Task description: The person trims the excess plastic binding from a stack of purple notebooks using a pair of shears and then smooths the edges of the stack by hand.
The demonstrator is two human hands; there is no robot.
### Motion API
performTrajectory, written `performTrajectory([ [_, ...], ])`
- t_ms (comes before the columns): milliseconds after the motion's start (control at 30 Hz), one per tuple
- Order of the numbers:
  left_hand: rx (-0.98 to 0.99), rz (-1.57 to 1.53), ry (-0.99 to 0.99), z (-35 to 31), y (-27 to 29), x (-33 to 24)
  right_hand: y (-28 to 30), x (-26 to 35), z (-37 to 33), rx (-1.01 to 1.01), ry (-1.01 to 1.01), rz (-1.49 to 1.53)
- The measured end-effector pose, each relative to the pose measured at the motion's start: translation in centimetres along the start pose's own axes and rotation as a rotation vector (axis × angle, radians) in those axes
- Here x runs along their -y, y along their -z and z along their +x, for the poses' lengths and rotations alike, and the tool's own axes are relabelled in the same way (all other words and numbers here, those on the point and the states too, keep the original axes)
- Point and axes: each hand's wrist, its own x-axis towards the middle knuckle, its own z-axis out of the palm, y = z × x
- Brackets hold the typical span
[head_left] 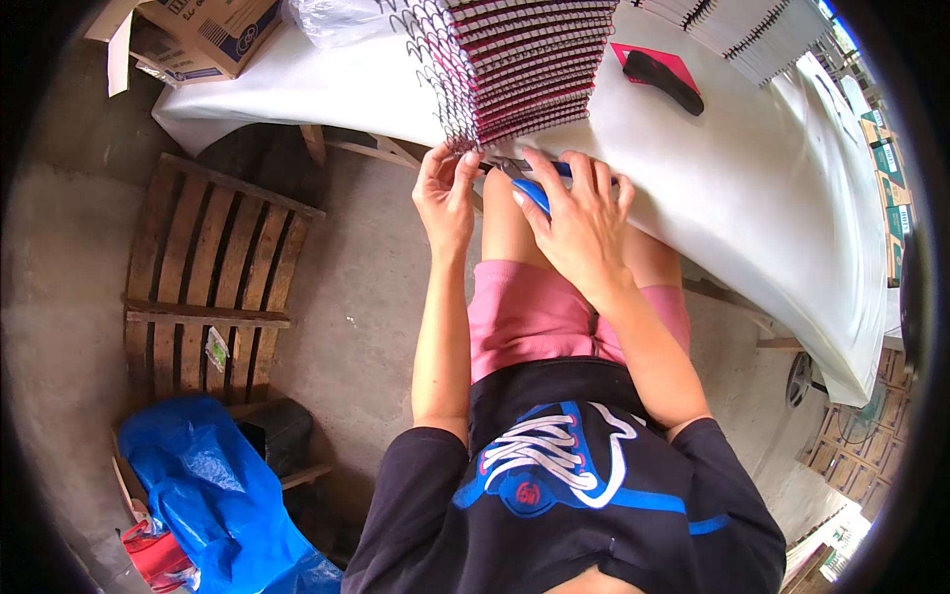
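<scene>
A tall stack of spiral-bound notebooks (534, 74) lies at the table's near edge. Dark coil ends (421, 54) stick out in loops along its left side. My left hand (445, 203) is at the stack's near left corner, thumb and fingers pinched on a spiral coil. Just to its right, my right hand (586, 223) holds a pair of pliers with blue handles (532, 191). The pliers' jaws point left toward my left fingertips and the lowest coil. Exactly what the jaws touch is too small to tell.
A white cloth covers the table (762, 198). On it lie a black pouch-like object (663, 81) over a red card (625, 54), more bound notebooks (752, 35), a cardboard box (213, 40) and clear plastic (341, 18). A wooden pallet (213, 267) and blue plastic sheet (213, 485) are at left.
</scene>
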Motion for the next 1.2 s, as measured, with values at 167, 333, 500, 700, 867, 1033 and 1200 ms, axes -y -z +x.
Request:
performTrajectory([
  [167, -0.092, -0.073, -0.018, 0.0, -1.0, 0.0, -0.4, 1.0, 0.7, 0.052, -0.044, 0.029],
  [333, -0.112, -0.046, -0.037, 0.3, -1.1, 0.1, -1.1, 1.4, 1.2, 0.051, -0.053, 0.074],
  [500, -0.087, -0.022, -0.016, 0.2, -0.6, 0.4, -2.0, 0.4, 1.4, 0.075, -0.024, 0.177],
  [700, -0.052, -0.003, 0.040, -0.1, 0.0, -0.1, -2.1, -1.1, 0.8, 0.176, -0.101, 0.287],
  [867, -0.010, 0.080, 0.093, -0.5, 0.7, -0.9, 0.3, -0.7, 0.7, -0.020, -0.019, 0.127],
  [1033, -0.031, 0.099, 0.091, -0.6, 0.2, -1.6, -0.6, -0.1, 1.3, -0.040, -0.045, 0.119],
  [1200, -0.028, 0.088, 0.067, -0.5, 0.4, -1.6, -1.1, 0.5, 2.0, -0.037, -0.024, 0.104],
])
